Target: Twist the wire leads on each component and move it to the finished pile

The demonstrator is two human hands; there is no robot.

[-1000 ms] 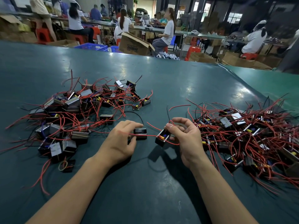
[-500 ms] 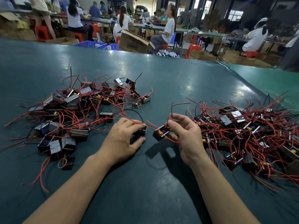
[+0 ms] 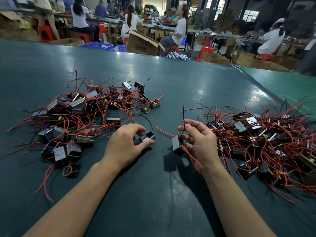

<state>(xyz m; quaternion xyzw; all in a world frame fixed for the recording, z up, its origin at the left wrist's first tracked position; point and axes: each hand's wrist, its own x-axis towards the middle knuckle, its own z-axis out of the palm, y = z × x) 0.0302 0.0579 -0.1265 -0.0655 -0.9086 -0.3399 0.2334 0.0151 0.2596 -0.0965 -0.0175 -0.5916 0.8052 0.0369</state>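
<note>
The component [image 3: 177,145] hangs tilted just above the counter [image 3: 171,86], gripped in the right hand [image 3: 199,142], its red leads [image 3: 185,124] pinched at the fingertips. A bare strip of counter runs between the two piles and on toward the far edge at 12 o'clock. At 9 o'clock from it, the left hand [image 3: 127,145] grips a second component [image 3: 147,136] lying on the counter. The left pile [image 3: 82,115] lies at 10 o'clock, the right pile [image 3: 266,142] at 3 o'clock, just beside the right hand.
</note>
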